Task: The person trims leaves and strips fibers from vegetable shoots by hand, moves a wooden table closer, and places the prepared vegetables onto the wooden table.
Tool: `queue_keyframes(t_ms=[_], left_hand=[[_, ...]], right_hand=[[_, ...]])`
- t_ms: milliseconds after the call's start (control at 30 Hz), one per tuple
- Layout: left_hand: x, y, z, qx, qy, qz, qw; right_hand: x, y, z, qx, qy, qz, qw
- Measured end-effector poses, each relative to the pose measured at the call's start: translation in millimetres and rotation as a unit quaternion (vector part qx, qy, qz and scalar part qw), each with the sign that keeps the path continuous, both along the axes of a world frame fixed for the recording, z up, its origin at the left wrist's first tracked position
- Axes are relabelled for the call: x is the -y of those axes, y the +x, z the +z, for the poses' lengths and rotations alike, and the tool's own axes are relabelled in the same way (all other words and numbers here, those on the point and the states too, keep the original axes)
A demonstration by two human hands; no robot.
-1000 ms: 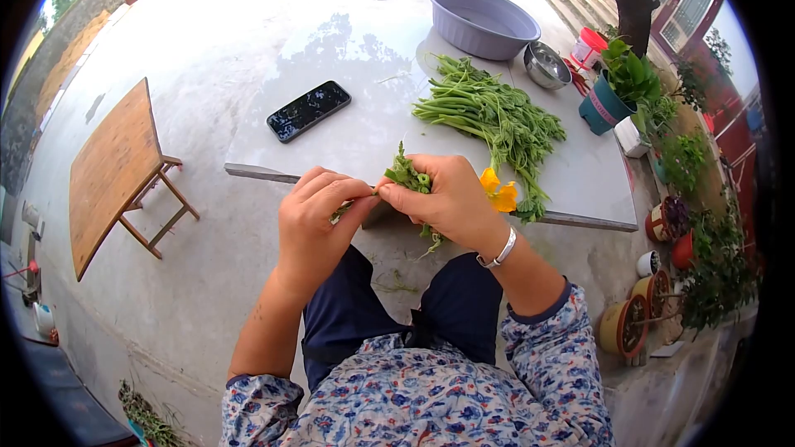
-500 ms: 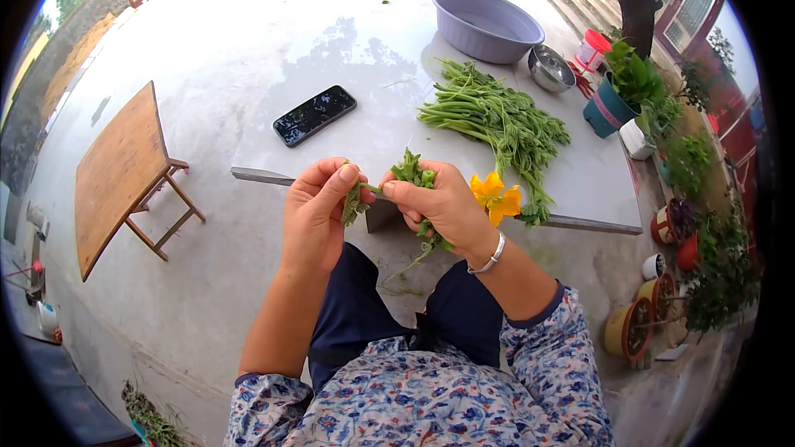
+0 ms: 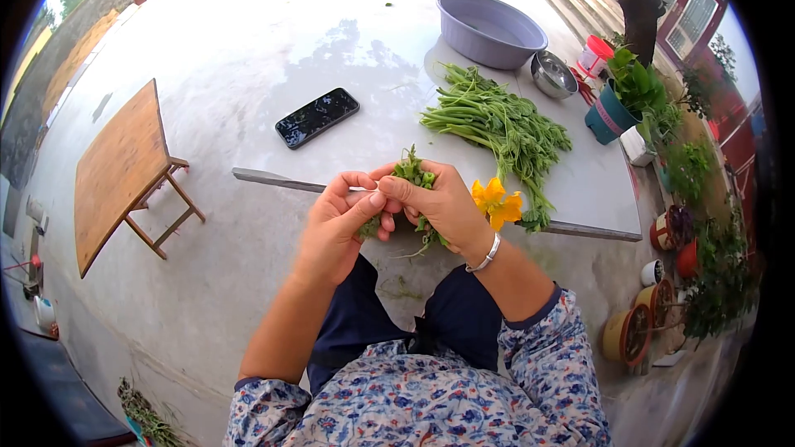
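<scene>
My right hand (image 3: 439, 209), with a silver bracelet at the wrist, is closed around a small bunch of green leafy shoots (image 3: 410, 168); leaf tips stick out above and below the fist. My left hand (image 3: 341, 219) meets it at the thumb, fingers pinched, with a leafy green piece (image 3: 370, 227) showing beneath them. The fingers partly hide what they pinch. Just beyond my right hand, a yellow squash blossom (image 3: 495, 202) hangs at the table edge. Behind it a large pile of green stems and leaves (image 3: 489, 112) lies on the grey table (image 3: 377, 128).
On the table are a black phone (image 3: 317, 117), a purple-grey basin (image 3: 489, 37) and a metal bowl (image 3: 553, 76). A small wooden table (image 3: 120, 178) stands at the left. Potted plants line the right side, including a teal pot (image 3: 611, 114). A tree trunk (image 3: 638, 8) rises behind.
My left hand has moved right and slightly down, from apart to touching my right hand. The right hand keeps its hold on the shoots in nearly the same place.
</scene>
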State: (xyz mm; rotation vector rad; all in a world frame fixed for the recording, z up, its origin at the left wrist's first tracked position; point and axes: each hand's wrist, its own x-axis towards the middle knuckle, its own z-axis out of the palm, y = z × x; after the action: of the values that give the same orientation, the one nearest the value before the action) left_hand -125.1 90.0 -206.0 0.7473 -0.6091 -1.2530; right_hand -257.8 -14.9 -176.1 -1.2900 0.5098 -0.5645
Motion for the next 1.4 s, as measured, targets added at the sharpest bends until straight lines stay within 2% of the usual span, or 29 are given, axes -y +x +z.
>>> queue_keyframes(t_ms=[100, 200, 300, 367, 500, 567, 600, 733, 800, 867, 900, 933, 1000, 1033, 1067, 1133, 1167, 1233, 1300, 1367, 1400], left_hand=[[0, -1, 1, -0.005, 0.001, 0.011, 1.000], [-4, 5, -5, -0.002, 0.033, -0.024, 0.999], [-8, 12, -10, 0.044, 0.050, -0.017, 0.998], [-10, 17, -13, 0.124, 0.063, -0.003, 0.990], [-17, 24, -14, 0.154, 0.109, 0.019, 0.982], [-21, 35, -21, 0.160, 0.114, 0.062, 0.979], [-25, 42, -24, 0.162, 0.116, 0.073, 0.977], [-38, 69, -43, 0.263, 0.104, 0.156, 0.946], [-52, 85, -46, 0.300, 0.107, 0.194, 0.928], [-73, 102, -43, 0.531, 0.207, 0.230, 0.789], [-83, 112, -42, 0.677, 0.280, 0.214, 0.646], [-93, 119, -50, 0.673, 0.301, 0.232, 0.635], [-114, 136, -71, 0.828, 0.216, 0.362, 0.371], [-128, 141, -72, 0.786, 0.278, 0.297, 0.466], [-136, 144, -64, 0.782, 0.292, 0.307, 0.457], [-141, 139, -49, 0.742, 0.358, 0.184, 0.536], [-140, 134, -51, 0.738, 0.366, 0.191, 0.534], [-129, 120, -53, 0.738, 0.196, 0.358, 0.537], [-115, 108, -45, 0.632, 0.110, 0.358, 0.678], [-103, 85, -31, 0.405, 0.058, 0.271, 0.871], [-95, 73, -33, 0.303, 0.008, 0.231, 0.924]], right_hand=[[3, 6, -6, 0.002, -0.050, -0.043, 0.998], [15, 9, 8, 0.017, -0.015, -0.078, 0.997], [20, 17, 11, 0.036, -0.002, -0.079, 0.996], [24, 23, 10, 0.039, 0.002, -0.075, 0.996], [30, 31, 12, 0.066, 0.046, -0.073, 0.994], [38, 35, 17, 0.096, 0.110, -0.055, 0.988], [43, 38, 23, 0.152, 0.166, -0.013, 0.974], [67, 48, 25, 0.251, 0.190, 0.048, 0.948], [67, 52, 29, 0.270, 0.198, 0.029, 0.942], [61, 55, 34, 0.272, 0.193, 0.025, 0.942], [59, 57, 36, 0.263, 0.205, 0.008, 0.943], [57, 60, 37, 0.252, 0.218, -0.007, 0.943], [53, 68, 42, 0.221, 0.230, -0.067, 0.945], [60, 68, 34, 0.217, 0.225, -0.038, 0.949], [66, 68, 27, 0.213, 0.217, -0.013, 0.953], [54, 70, 28, 0.190, 0.202, 0.051, 0.959], [42, 75, 30, 0.140, 0.171, 0.061, 0.973], [10, 83, 42, 0.068, 0.060, 0.073, 0.993], [-10, 91, 41, 0.062, 0.014, 0.112, 0.992], [-33, 93, 37, 0.068, 0.017, 0.118, 0.991], [-41, 94, 32, 0.071, 0.021, 0.128, 0.989]])
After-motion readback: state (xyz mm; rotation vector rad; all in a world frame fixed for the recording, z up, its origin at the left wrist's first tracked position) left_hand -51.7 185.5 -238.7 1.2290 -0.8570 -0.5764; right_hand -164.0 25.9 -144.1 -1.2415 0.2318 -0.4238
